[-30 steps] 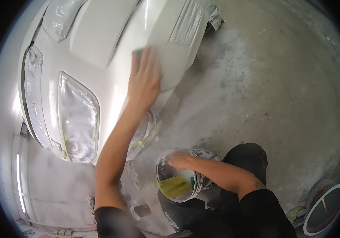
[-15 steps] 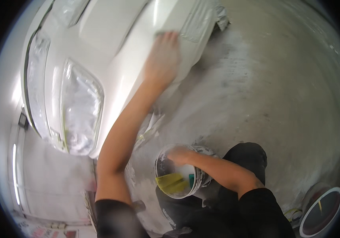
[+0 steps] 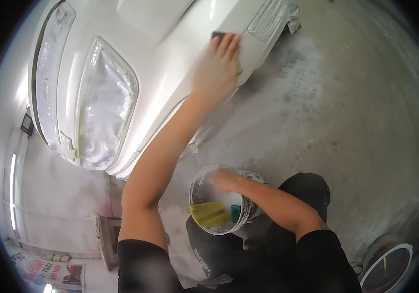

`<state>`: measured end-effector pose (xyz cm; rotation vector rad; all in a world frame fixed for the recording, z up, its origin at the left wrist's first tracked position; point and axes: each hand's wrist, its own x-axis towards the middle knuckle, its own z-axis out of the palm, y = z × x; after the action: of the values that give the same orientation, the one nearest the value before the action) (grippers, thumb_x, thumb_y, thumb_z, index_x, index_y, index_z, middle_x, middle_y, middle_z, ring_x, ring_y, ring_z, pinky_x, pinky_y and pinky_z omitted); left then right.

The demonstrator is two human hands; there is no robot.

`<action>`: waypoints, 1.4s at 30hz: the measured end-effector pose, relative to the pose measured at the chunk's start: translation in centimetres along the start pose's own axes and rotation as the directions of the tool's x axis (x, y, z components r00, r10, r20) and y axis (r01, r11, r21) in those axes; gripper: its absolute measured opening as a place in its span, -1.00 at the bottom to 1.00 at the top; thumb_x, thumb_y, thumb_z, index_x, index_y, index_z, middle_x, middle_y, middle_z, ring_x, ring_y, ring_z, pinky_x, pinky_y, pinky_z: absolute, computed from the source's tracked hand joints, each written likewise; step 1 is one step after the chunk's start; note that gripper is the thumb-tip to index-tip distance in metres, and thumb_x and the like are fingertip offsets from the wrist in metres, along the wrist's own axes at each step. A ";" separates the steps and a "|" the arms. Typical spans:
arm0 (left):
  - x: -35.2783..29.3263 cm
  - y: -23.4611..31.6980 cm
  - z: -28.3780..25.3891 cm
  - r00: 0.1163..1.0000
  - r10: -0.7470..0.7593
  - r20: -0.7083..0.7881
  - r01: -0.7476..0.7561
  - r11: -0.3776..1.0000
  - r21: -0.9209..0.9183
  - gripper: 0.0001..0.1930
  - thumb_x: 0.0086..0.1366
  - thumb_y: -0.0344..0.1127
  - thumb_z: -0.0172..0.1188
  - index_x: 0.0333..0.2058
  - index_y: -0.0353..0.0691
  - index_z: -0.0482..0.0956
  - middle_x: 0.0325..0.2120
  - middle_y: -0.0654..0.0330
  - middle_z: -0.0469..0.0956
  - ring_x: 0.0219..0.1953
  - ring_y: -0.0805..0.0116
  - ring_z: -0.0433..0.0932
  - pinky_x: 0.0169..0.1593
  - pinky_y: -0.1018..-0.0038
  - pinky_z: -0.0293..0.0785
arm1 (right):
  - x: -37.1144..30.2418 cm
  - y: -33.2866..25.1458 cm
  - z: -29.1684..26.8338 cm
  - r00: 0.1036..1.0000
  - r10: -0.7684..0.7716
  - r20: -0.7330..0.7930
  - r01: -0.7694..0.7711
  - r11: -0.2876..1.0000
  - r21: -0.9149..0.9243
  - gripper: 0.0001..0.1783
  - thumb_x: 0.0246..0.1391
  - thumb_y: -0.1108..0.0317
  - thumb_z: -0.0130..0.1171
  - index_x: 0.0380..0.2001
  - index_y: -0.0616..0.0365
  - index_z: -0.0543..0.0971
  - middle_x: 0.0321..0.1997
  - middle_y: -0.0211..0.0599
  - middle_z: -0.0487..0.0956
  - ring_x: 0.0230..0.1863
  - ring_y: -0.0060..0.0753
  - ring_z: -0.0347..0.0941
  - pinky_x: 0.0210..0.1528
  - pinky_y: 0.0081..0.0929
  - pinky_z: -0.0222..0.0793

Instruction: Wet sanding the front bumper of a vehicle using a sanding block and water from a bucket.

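My left hand (image 3: 218,71) lies over a small dark sanding pad (image 3: 217,35), its fingers bent on it against the white car body (image 3: 182,63). Only the pad's far corner shows past the fingertips. Lower down, my right hand (image 3: 224,179) reaches over the rim into a smeared white bucket (image 3: 254,207) that stands close to my knees. Its fingers are blurred and partly hidden within. A yellow ribbed piece (image 3: 209,215) hangs at the bucket's near inner side, beside a teal block (image 3: 236,213). Whitish liquid seems to lie in the bucket.
Clear film covers the car's headlight (image 3: 107,105), and a second covered opening (image 3: 267,20) sits beyond my left hand. A round pail (image 3: 388,268) stands at the lower right on the stained concrete floor (image 3: 327,122). A sign (image 3: 43,268) shows at the lower left.
My left hand and the pad have moved slightly right and farther along the panel, and the view has shifted. My right hand remains in the bucket.
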<state>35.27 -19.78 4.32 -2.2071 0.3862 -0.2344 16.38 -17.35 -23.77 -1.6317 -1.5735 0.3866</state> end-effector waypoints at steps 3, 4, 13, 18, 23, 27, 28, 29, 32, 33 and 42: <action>-1.1 0.2 1.2 0.991 0.061 -0.116 -0.058 0.998 0.027 -0.35 0.52 -0.10 0.16 0.42 -0.45 0.42 0.59 0.02 0.22 0.65 0.06 0.09 0.64 0.06 0.03 | -0.4 -0.2 -0.7 0.999 0.005 0.042 -0.004 1.000 -0.011 -0.82 0.08 0.43 0.23 -0.28 0.18 0.76 -0.19 0.10 0.76 -0.09 0.23 0.72 -0.02 0.10 0.63; -3.9 0.6 1.5 0.993 0.008 -0.116 -0.015 0.998 -0.060 -0.36 0.53 -0.11 0.16 0.41 -0.45 0.42 0.58 0.01 0.23 0.65 0.06 0.10 0.64 0.05 0.04 | -0.8 0.3 -1.2 0.995 0.019 0.096 -0.016 0.999 -0.031 -0.83 0.08 0.43 0.23 -0.31 0.18 0.77 -0.21 0.10 0.76 -0.11 0.24 0.72 -0.03 0.10 0.62; -0.6 0.2 0.6 0.971 -0.063 -0.229 -0.012 0.950 -0.311 -0.42 0.51 -0.28 0.20 0.43 -0.37 0.42 0.55 -0.02 0.29 0.60 0.00 0.20 0.63 0.02 0.06 | -0.2 -0.1 0.1 0.992 -0.008 0.126 0.013 0.999 -0.044 -0.78 0.22 0.29 0.26 -0.16 0.14 0.74 -0.10 0.07 0.75 0.04 0.14 0.71 0.14 0.07 0.57; -10.2 2.2 -1.0 0.955 -0.270 -0.121 0.052 0.557 -0.829 -0.54 0.56 -0.36 0.15 0.38 -0.20 0.52 0.37 -0.08 0.52 0.43 -0.13 0.46 0.49 0.09 0.34 | 0.2 0.9 -4.6 0.996 0.085 0.029 -0.090 0.939 0.333 -0.64 0.26 0.24 0.35 0.07 0.10 0.73 0.09 0.07 0.74 0.07 0.09 0.70 0.15 -0.20 0.59; -21.8 1.6 0.3 0.720 -0.498 0.483 0.520 -0.073 -0.851 -0.63 0.58 -0.23 0.14 0.16 -0.34 0.69 -0.04 -0.09 0.75 0.01 0.18 0.71 0.17 0.30 0.55 | -1.5 0.5 -11.5 0.951 0.230 -0.207 0.135 0.292 0.947 -0.38 0.28 0.26 0.43 0.36 0.16 0.56 0.16 -0.17 0.75 0.08 -0.29 0.69 0.17 -0.41 0.57; -26.2 2.8 3.3 0.690 -0.399 0.604 0.519 -0.308 -0.797 -0.58 0.62 -0.16 0.13 0.12 -0.46 0.68 -0.14 0.05 0.77 -0.11 0.35 0.66 0.05 0.31 0.58 | -4.3 -2.6 -14.5 0.977 0.081 -0.195 0.168 0.259 0.951 -0.29 0.34 0.32 0.36 0.49 0.17 0.43 0.21 -0.30 0.68 0.22 -0.43 0.57 0.30 -0.43 0.48; -25.8 3.5 3.0 0.721 -0.346 0.600 0.458 -0.412 -0.788 -0.58 0.63 -0.16 0.13 0.12 -0.46 0.68 -0.13 0.07 0.76 -0.12 0.36 0.66 0.01 0.35 0.60 | -4.8 -2.8 -14.5 0.985 -0.011 -0.169 0.165 0.291 0.942 -0.28 0.36 0.31 0.33 0.53 0.14 0.41 0.26 -0.29 0.65 0.28 -0.43 0.53 0.33 -0.44 0.45; -25.7 4.5 2.4 0.748 -0.295 0.594 0.402 -0.510 -0.760 -0.58 0.63 -0.16 0.13 0.11 -0.46 0.69 -0.12 0.10 0.75 -0.13 0.38 0.66 -0.02 0.40 0.62 | -4.9 -3.4 -14.2 0.984 -0.019 -0.175 0.173 0.304 0.937 -0.28 0.36 0.31 0.33 0.53 0.14 0.41 0.26 -0.29 0.65 0.28 -0.43 0.53 0.33 -0.44 0.45; -25.0 5.1 2.4 0.760 -0.265 0.593 0.324 -0.636 -0.700 -0.57 0.65 -0.17 0.12 0.17 -0.46 0.65 -0.07 0.13 0.72 -0.12 0.38 0.68 -0.07 0.42 0.66 | -5.0 -4.5 -13.9 0.979 0.131 -0.156 0.106 0.325 0.940 -0.26 0.41 0.28 0.25 0.59 0.12 0.34 0.35 -0.30 0.59 0.31 -0.47 0.48 0.39 -0.41 0.41; -24.6 5.1 2.1 0.745 -0.245 0.620 0.307 -0.700 -0.645 -0.57 0.65 -0.17 0.11 0.19 -0.47 0.63 -0.06 0.13 0.71 -0.11 0.37 0.69 -0.06 0.41 0.67 | -4.9 -4.7 -14.0 0.966 0.180 -0.187 0.140 0.247 0.959 -0.27 0.47 0.23 0.19 0.60 0.12 0.30 0.39 -0.30 0.55 0.35 -0.46 0.45 0.44 -0.37 0.37; -24.7 -5.1 2.9 0.701 -0.693 -0.166 0.258 0.464 -0.848 -0.70 0.49 -0.44 0.28 0.15 -0.29 0.66 -0.15 0.03 0.74 -0.20 0.22 0.74 -0.14 0.36 0.64 | -3.8 -7.8 -23.9 0.612 0.551 -0.567 0.506 0.279 0.816 -0.35 0.65 0.05 -0.11 0.61 0.15 0.26 0.52 -0.20 0.44 0.50 -0.28 0.39 0.53 -0.14 0.34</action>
<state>14.03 -5.91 5.72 -3.1039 0.0617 -1.2061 27.38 -29.87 -4.50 -0.5419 -0.2736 0.4071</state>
